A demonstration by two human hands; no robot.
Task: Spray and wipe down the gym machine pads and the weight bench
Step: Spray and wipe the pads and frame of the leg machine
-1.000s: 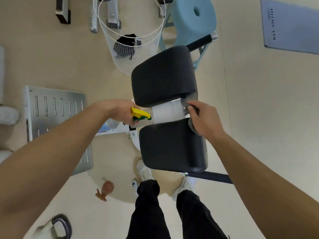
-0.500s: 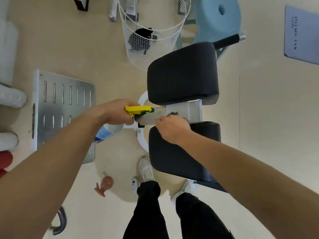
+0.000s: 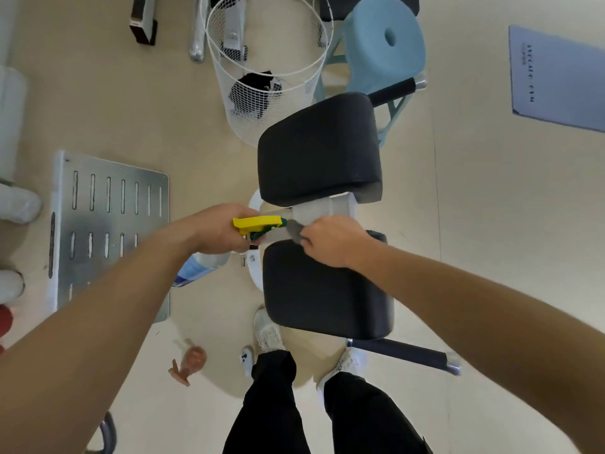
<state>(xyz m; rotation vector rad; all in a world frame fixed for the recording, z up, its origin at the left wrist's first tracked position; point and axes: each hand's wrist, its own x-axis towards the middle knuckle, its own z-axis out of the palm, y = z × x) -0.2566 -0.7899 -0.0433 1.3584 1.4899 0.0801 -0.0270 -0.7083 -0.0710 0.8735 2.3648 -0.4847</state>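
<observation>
Two black machine pads lie below me, a far pad [image 3: 319, 149] and a near pad [image 3: 324, 293], joined by a white metal frame [image 3: 322, 208]. My left hand [image 3: 217, 232] grips a spray bottle [image 3: 203, 268] with a yellow and green trigger head [image 3: 258, 224], held just left of the gap between the pads. My right hand [image 3: 330, 240] presses a grey cloth [image 3: 294, 231] onto the frame at the near pad's far left corner. Most of the cloth is hidden under my fingers.
A white wire basket [image 3: 268, 70] and a light blue stool [image 3: 384, 47] stand beyond the far pad. A slotted metal footplate [image 3: 108, 217] lies on the floor to the left. A black handle bar [image 3: 399, 353] sticks out near my feet. A small brown bottle [image 3: 190, 360] lies on the floor.
My right hand has slid the cloth leftward along the white frame, from the right side of the gap to its left end beside the spray head. My left hand has stayed in place.
</observation>
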